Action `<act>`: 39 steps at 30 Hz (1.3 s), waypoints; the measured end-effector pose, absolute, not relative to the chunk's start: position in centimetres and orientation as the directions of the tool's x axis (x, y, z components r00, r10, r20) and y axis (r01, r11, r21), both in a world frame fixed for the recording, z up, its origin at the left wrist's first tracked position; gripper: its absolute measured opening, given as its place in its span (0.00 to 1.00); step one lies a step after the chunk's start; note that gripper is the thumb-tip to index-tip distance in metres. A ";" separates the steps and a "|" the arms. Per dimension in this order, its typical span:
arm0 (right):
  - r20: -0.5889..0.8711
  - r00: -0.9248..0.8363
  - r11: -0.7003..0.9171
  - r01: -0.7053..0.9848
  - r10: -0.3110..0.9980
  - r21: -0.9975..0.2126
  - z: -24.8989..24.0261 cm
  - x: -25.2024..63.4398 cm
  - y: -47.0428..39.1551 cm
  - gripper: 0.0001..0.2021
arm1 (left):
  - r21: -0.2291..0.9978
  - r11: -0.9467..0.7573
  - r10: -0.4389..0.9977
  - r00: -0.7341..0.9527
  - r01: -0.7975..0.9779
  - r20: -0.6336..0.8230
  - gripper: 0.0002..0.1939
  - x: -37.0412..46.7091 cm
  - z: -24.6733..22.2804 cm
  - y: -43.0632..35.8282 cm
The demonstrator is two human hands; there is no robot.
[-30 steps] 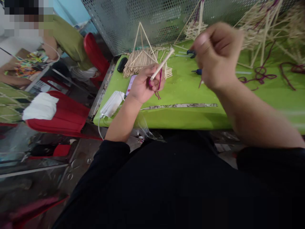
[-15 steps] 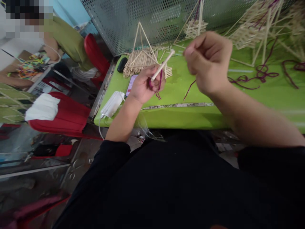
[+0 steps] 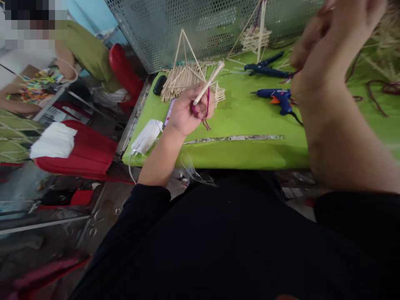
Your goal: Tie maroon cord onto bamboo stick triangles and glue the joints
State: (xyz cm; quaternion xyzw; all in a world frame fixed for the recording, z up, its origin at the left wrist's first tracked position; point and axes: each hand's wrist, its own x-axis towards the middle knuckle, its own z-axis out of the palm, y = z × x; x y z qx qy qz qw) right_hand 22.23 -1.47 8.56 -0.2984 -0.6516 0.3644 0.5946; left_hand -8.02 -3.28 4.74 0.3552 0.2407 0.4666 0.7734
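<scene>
My left hand point(image 3: 193, 107) is closed on a pale wooden stick point(image 3: 210, 82) and purple yarn point(image 3: 208, 104), whose ends dangle below the fingers. At the upper right, my right hand point(image 3: 331, 46) is raised over the table, its fingers curled and partly cut off by the frame's top. Purple yarn shows beside its fingers; whatever the fingers hold cannot be made out. Left of the right wrist lie a blue glue gun point(image 3: 279, 99) and dark-handled cutters point(image 3: 268, 70). Beyond my left hand is a pile of wooden sticks point(image 3: 179, 81) with a stick triangle standing over it.
The green table point(image 3: 250, 154) has a perforated metal panel point(image 3: 187, 25) behind it. A white power adapter point(image 3: 146, 136), a phone and a black object lie at left. Stick structures point(image 3: 254, 39) stand at the back. Another person sits at far left near red chairs point(image 3: 75, 146).
My right hand has moved right and up, away from my left hand, uncovering the glue gun and cutters. My left hand keeps its hold on the stick and yarn, nearly unmoved.
</scene>
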 end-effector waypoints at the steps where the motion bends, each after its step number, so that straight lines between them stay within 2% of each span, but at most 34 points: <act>1: 0.561 -0.111 0.560 -0.041 0.820 -0.827 8.4 20.1 -2.3 0.28 | 0.780 0.308 0.891 0.454 -0.545 -0.035 0.37 -7.9 4.8 -3.4; 5: 0.581 -0.110 0.586 0.021 0.806 -0.810 6.7 13.2 -5.4 0.24 | 0.799 0.296 0.895 0.444 -0.524 -0.040 0.37 -7.6 4.8 -3.4; 10: 0.692 -0.078 0.696 0.098 0.718 -0.711 3.9 11.7 -5.9 0.23 | 0.795 0.278 0.911 0.411 -0.539 -0.040 0.37 -7.6 3.7 -2.9; 13: 0.679 -0.072 0.682 0.035 0.731 -0.730 3.2 11.5 -5.7 0.25 | 0.801 0.242 0.914 0.406 -0.548 0.002 0.37 -7.5 3.2 -2.8; 17: 0.670 -0.067 0.659 -0.132 0.739 -0.741 3.7 11.3 -5.1 0.22 | 0.836 0.229 0.884 0.466 -0.498 0.035 0.34 -7.4 3.7 -3.2; 21: 0.646 0.088 0.643 -0.261 0.758 -0.720 4.6 12.7 -3.5 0.17 | 0.835 0.248 0.879 0.477 -0.491 0.020 0.32 -7.5 4.5 -3.5; 25: 0.540 0.281 0.607 -0.298 0.793 -0.736 6.1 15.4 -1.6 0.17 | 0.799 0.298 0.893 0.447 -0.522 -0.041 0.35 -7.7 4.8 -3.5; 29: 0.250 0.421 0.443 -0.462 0.872 -0.768 8.1 18.1 -0.1 0.24 | 0.810 0.285 0.887 0.461 -0.512 -0.021 0.37 -7.9 4.7 -3.3; 32: 0.194 0.511 0.462 -0.472 0.837 -0.751 9.0 18.9 0.5 0.27 | 0.803 0.289 0.889 0.457 -0.522 -0.023 0.37 -8.0 4.7 -3.3; 34: 0.278 0.539 0.531 -0.397 0.795 -0.749 9.0 18.6 0.8 0.29 | 0.789 0.307 0.894 0.446 -0.532 -0.047 0.37 -8.0 4.8 -3.3; 36: 0.449 0.554 0.660 -0.267 0.701 -0.702 8.4 17.9 0.8 0.30 | 0.781 0.318 0.898 0.436 -0.537 -0.065 0.37 -7.9 4.9 -3.4; 39: 0.651 0.415 0.751 -0.137 0.636 -0.646 7.0 16.3 0.0 0.31 | 0.776 0.330 0.900 0.428 -0.539 -0.085 0.36 -7.7 5.1 -3.6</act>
